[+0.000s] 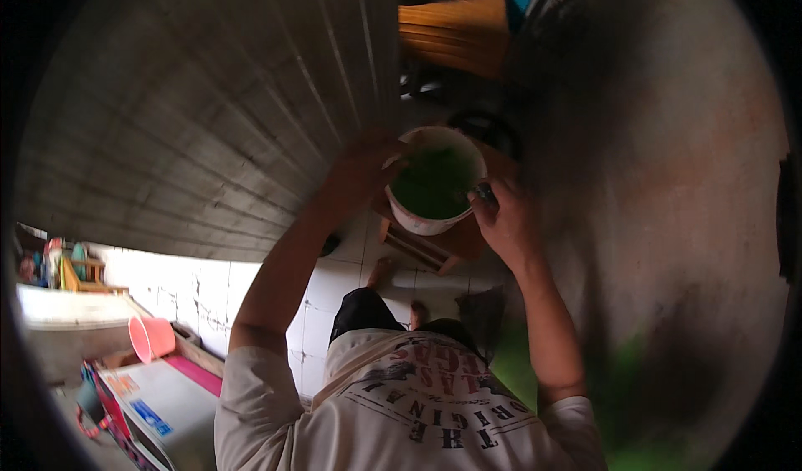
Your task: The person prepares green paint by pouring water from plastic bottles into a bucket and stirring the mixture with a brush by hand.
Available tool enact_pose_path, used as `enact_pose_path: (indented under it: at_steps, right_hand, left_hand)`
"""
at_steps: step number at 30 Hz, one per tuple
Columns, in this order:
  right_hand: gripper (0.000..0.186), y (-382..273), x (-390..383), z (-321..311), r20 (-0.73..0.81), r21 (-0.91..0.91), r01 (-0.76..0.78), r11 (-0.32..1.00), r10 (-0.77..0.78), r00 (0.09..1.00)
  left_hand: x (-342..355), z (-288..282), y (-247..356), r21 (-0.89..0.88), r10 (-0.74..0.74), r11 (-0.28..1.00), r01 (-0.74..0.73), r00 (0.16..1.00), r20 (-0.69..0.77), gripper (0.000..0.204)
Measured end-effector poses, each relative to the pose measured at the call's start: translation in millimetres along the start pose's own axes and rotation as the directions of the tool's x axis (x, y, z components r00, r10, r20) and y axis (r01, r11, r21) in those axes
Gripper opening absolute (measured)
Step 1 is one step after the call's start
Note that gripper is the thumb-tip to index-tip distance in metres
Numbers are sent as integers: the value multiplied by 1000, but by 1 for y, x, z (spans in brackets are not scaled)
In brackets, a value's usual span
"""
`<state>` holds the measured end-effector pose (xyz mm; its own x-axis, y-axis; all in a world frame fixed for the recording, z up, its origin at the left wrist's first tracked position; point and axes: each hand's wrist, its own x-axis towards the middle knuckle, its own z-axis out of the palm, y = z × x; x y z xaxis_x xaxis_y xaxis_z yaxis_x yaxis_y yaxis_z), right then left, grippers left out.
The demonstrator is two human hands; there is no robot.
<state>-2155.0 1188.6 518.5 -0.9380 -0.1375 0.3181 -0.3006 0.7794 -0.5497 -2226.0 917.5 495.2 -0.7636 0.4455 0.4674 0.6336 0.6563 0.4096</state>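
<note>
A white round bucket [404, 212] is in front of me, its inside looking green and blurred. My left hand [364, 168], dim and slightly smeared, has its fingers at the left side of the rim. On the right side, my right hand [506, 213] is closed at the rim, thumb and fingers by a small dark spot there. Below the bucket is a brown wooden stool [418, 249]; I cannot tell if the bucket rests on it.
A ribbed grey panel [225, 95] stands close on my left, a stained wall [685, 153] on my right. Beyond the bucket are a black round object [506, 130] and an orange surface [455, 32]. A pink bucket [151, 339] and white appliance [180, 392] are at lower left.
</note>
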Motion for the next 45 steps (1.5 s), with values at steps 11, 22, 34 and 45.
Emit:
enact_pose_path:
  at_steps: [11, 22, 34, 45]
  right_hand:
    - [20, -23, 37, 23, 21, -166, -259, 951, 266, 964]
    - [21, -21, 69, 78, 59, -405, -351, 844, 407, 911]
    - [23, -35, 49, 62, 232, -373, -236, 897, 337, 912]
    - [26, -37, 51, 88, 127, -429, -279, 859, 363, 923]
  left_hand:
    - [111, 17, -25, -265, 146, 964, -12, 858, 493, 35]
    - [104, 44, -68, -163, 404, 914, -372, 786, 468, 34]
    - [98, -9, -50, -122, 294, 955, -271, 807, 511, 15]
    - [81, 16, -56, -156, 167, 981, -115, 909, 382, 26]
